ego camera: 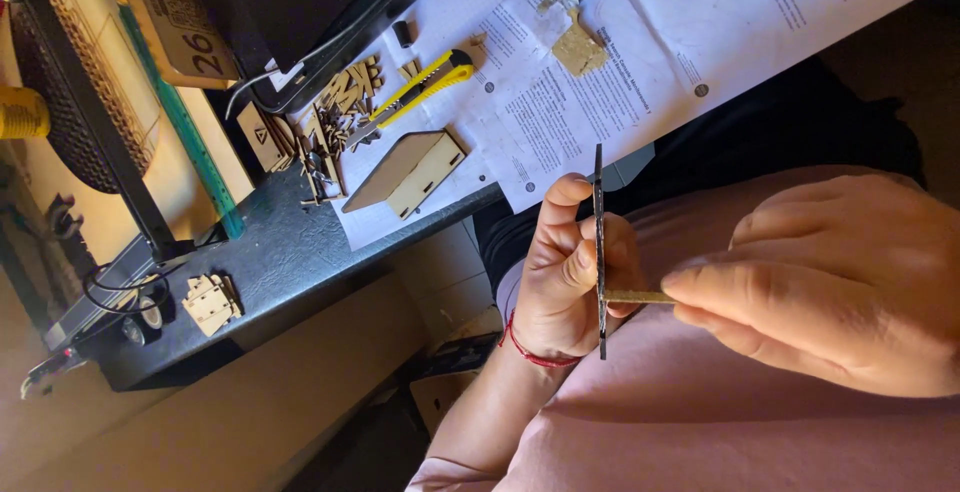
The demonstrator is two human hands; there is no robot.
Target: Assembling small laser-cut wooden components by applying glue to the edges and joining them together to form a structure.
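My left hand (565,272), with a red string bracelet at the wrist, grips a thin dark flat panel (599,182) seen edge-on and held upright over my lap. My right hand (830,277) pinches a small flat wooden strip (640,297) between thumb and fingers. The strip's end meets the panel's side near its lower part. Both hands are close together, above my pink shirt.
On the dark desk (290,262) to the upper left lie a yellow utility knife (425,87), a partly built wooden box (408,172), a heap of small laser-cut wooden pieces (335,117), printed paper sheets (640,52), a small wooden assembly (210,302) and a green ruler (185,127).
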